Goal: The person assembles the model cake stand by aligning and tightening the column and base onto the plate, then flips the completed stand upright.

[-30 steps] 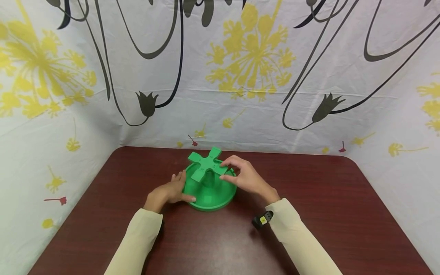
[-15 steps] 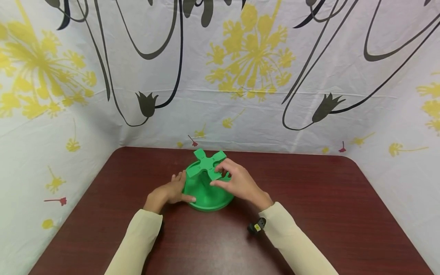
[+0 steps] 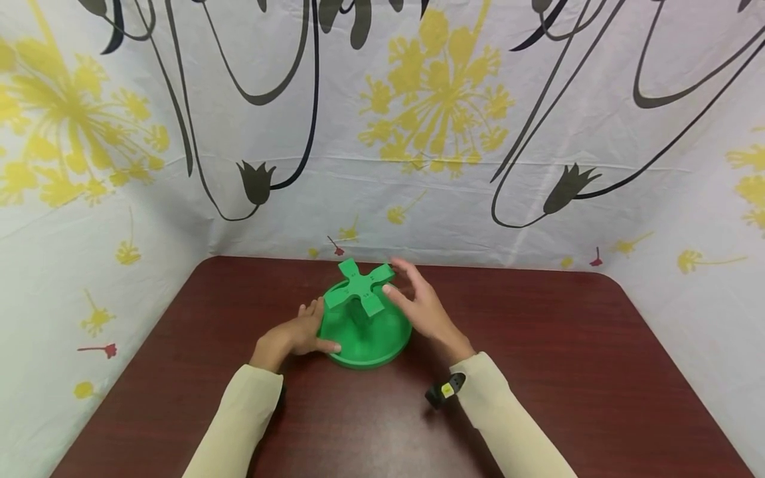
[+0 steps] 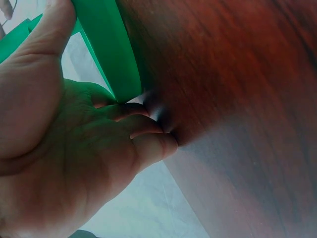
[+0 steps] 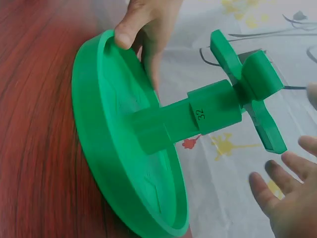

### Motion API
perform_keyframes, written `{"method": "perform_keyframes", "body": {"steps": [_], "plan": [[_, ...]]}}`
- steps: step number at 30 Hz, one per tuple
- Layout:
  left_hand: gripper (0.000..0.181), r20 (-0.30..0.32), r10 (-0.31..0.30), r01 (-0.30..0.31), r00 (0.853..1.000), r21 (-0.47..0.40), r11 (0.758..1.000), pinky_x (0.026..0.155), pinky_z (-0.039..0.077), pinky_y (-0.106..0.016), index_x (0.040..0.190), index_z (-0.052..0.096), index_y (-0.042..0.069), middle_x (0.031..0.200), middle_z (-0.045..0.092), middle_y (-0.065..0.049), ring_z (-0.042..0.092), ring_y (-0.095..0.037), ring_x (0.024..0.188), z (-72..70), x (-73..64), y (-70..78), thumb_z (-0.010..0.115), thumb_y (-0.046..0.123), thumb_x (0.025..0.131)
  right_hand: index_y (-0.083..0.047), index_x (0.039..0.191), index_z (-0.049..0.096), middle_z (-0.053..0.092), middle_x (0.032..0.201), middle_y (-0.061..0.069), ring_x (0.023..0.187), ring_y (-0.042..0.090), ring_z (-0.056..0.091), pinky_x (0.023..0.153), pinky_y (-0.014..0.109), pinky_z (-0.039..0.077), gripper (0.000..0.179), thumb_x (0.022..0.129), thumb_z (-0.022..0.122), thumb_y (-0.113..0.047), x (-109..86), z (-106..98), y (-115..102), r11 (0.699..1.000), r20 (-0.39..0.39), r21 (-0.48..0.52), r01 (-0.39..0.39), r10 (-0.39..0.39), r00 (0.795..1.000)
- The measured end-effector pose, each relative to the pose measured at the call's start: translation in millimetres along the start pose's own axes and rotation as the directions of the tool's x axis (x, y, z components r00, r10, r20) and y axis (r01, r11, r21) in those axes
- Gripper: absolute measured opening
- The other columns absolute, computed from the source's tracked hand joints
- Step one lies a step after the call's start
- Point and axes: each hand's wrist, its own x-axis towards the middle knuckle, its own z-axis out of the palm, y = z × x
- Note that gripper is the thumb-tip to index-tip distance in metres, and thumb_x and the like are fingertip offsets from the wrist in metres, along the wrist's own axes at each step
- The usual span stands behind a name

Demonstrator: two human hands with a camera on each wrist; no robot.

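Observation:
A green round dish [image 3: 364,345] with a raised rim sits on the table. From its middle rises a post [image 5: 183,116] marked "32", topped by a green four-armed cross handle [image 3: 360,285]. My left hand [image 3: 299,332] holds the dish at its left side, thumb over the rim and fingers along the outside, as the right wrist view shows. Just right of the handle is my right hand [image 3: 421,305], fingers spread and thumb apart. In the right wrist view its fingertips [image 5: 262,191] stand clear of the handle's arms.
The dark red-brown wooden table [image 3: 568,372] extends to both sides and toward me. A white patterned cloth [image 3: 442,212] hangs close behind its back edge and along the sides. A small black device [image 3: 445,390] is strapped at my right wrist.
The cross handle turned clockwise with my right fingers on one arm. Those fingers have since let go and moved away to the back right. My left hand has stayed on the dish.

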Motion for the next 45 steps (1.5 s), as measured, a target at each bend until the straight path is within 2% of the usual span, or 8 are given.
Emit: {"method": "perform_keyframes", "body": {"steps": [4,8,11,17,24,29,38,45], "plan": [[0.115,0.002,0.006,-0.006,1.000,-0.004,1.000,0.116,0.023,-0.058,0.157,-0.010,0.002,0.165,-0.002,-0.021,-0.005,-0.042,0.151,1.2,0.3,0.2,0.071,0.048,0.089,-0.015,0.151,0.038,0.046,0.148,0.014,0.129,0.035,0.051,0.102,0.055,0.043,0.052,0.103,0.057,-0.020,1.3,2,2,0.996,0.029,0.076,-0.047,0.045,0.999],[0.115,0.005,0.006,-0.006,1.000,-0.011,1.000,0.116,0.023,-0.058,0.157,-0.011,0.002,0.166,-0.003,-0.021,-0.006,-0.042,0.151,2.0,0.5,0.3,0.071,0.048,0.089,-0.010,0.145,0.047,0.055,0.139,0.016,0.122,0.032,0.056,0.098,0.049,0.047,0.045,0.102,0.057,-0.019,2.2,4,4,0.995,-0.033,0.091,-0.044,0.047,0.998],[0.116,0.002,0.001,-0.001,1.000,-0.011,1.000,0.116,0.023,-0.058,0.157,-0.011,0.003,0.166,-0.003,-0.020,-0.007,-0.041,0.152,1.6,0.7,0.6,0.071,0.049,0.089,-0.008,0.140,0.053,0.056,0.139,0.014,0.124,0.028,0.056,0.101,0.045,0.046,0.039,0.102,0.057,-0.018,2.9,4,6,0.994,-0.074,0.106,-0.035,0.043,0.996],[0.116,-0.004,0.003,-0.003,1.000,-0.013,1.000,0.116,0.025,-0.057,0.158,-0.011,0.004,0.166,-0.004,-0.020,-0.007,-0.041,0.151,1.5,1.6,0.1,0.071,0.049,0.088,-0.002,0.132,0.057,0.055,0.139,0.013,0.126,0.030,0.055,0.104,0.045,0.045,0.033,0.102,0.057,-0.014,1.9,5,7,0.989,-0.114,0.145,-0.010,0.027,0.993],[0.116,-0.003,0.002,-0.002,1.000,-0.009,1.000,0.116,0.024,-0.058,0.158,-0.010,0.003,0.166,-0.003,-0.021,-0.007,-0.042,0.151,2.0,1.4,0.3,0.071,0.048,0.089,0.014,0.122,0.058,0.053,0.133,0.026,0.120,0.042,0.056,0.101,0.052,0.045,0.027,0.099,0.056,0.000,-3.5,5,-22,0.987,-0.131,0.159,0.013,0.008,0.991],[0.116,-0.005,0.006,-0.006,1.000,-0.021,1.000,0.116,0.024,-0.058,0.158,-0.010,0.003,0.166,-0.003,-0.020,-0.007,-0.042,0.151,2.8,1.1,0.3,0.072,0.048,0.088,0.014,0.120,0.059,0.053,0.130,0.028,0.116,0.042,0.057,0.097,0.054,0.045,0.025,0.099,0.056,0.001,-6.7,5,-29,0.991,-0.146,0.136,0.001,0.019,0.989],[0.117,-0.008,0.001,-0.001,1.000,-0.034,0.999,0.116,0.025,-0.057,0.158,-0.010,0.003,0.166,-0.004,-0.021,-0.007,-0.042,0.151,2.0,-1.9,-0.5,0.072,0.048,0.088,0.009,0.115,0.064,0.057,0.120,0.023,0.104,0.035,0.060,0.084,0.035,0.051,0.021,0.098,0.059,0.000,-7.8,8,-36,0.998,-0.148,0.037,-0.045,0.050,0.988],[0.116,-0.012,0.008,-0.008,1.000,-0.021,1.000,0.116,0.024,-0.058,0.158,-0.009,0.003,0.166,-0.003,-0.021,-0.007,-0.042,0.151,0.8,-0.8,-0.2,0.072,0.048,0.088,0.004,0.116,0.066,0.060,0.116,0.019,0.096,0.029,0.059,0.077,0.029,0.050,0.022,0.097,0.063,-0.005,-3.0,11,-3,0.998,-0.167,0.023,-0.055,0.058,0.984]]}}
